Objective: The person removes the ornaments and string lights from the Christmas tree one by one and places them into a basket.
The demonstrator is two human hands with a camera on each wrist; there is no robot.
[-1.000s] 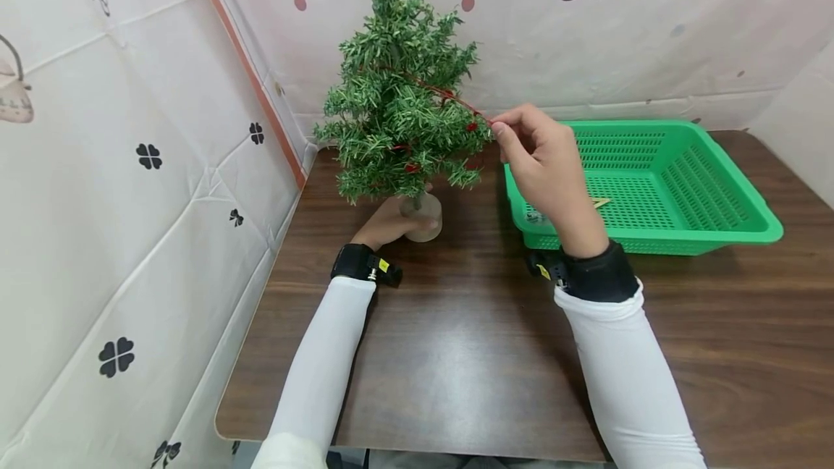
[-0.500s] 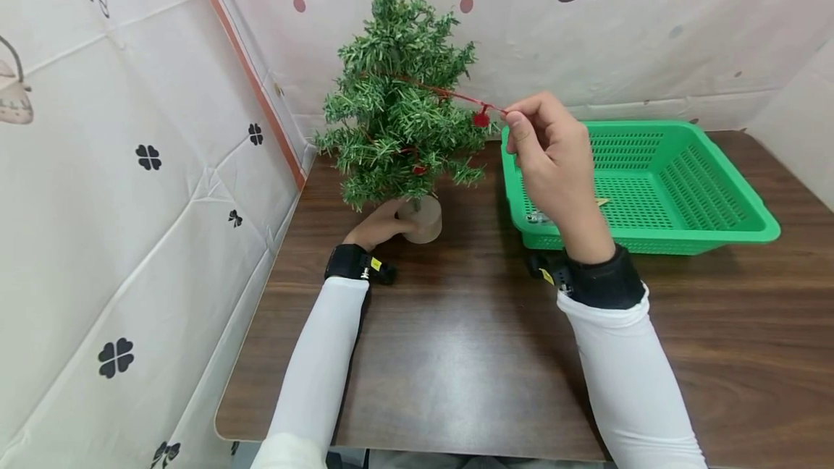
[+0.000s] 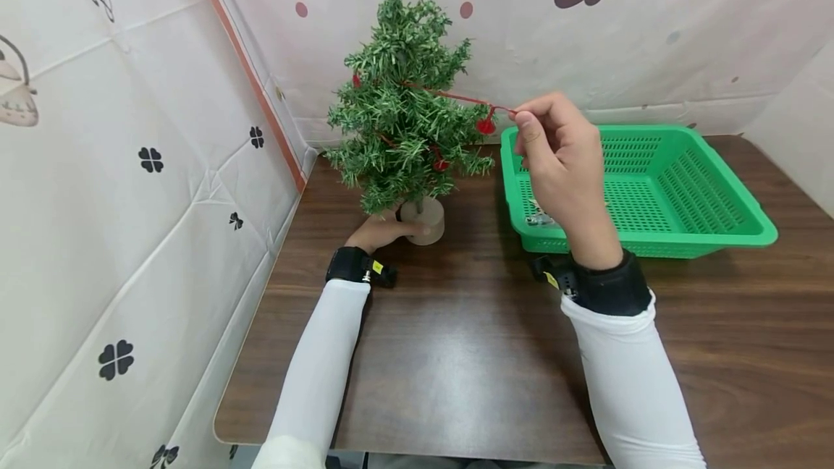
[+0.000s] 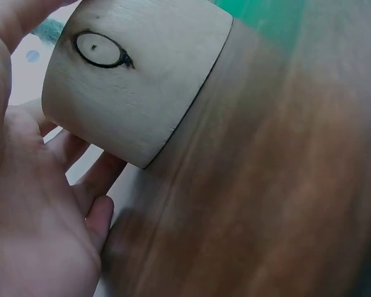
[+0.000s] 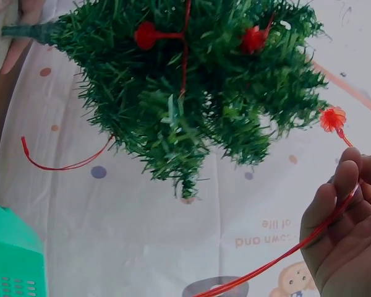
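A small green artificial tree (image 3: 404, 121) stands in a round wooden base (image 3: 423, 220) on the brown table (image 3: 456, 353). My left hand (image 3: 378, 231) grips that wooden base (image 4: 133, 77), fingers curled round it. A red string garland (image 3: 456, 97) with small red pompoms (image 3: 485, 126) is wound through the branches. To the tree's right, at mid-height, my right hand (image 3: 554, 143) pinches the red string (image 5: 284, 253) and holds it taut. The right wrist view shows the tree (image 5: 185, 93) with red pompoms (image 5: 332, 117) and a loose string end hanging free.
A green plastic basket (image 3: 717, 230) sits on the table to the right of the tree, with small items in its near left corner. Patterned white fabric walls close in the left and back sides.
My right hand has pulled the red string away from the tree to the right and slightly up. A pompom now hangs free of the branches. The left hand stays on the base.
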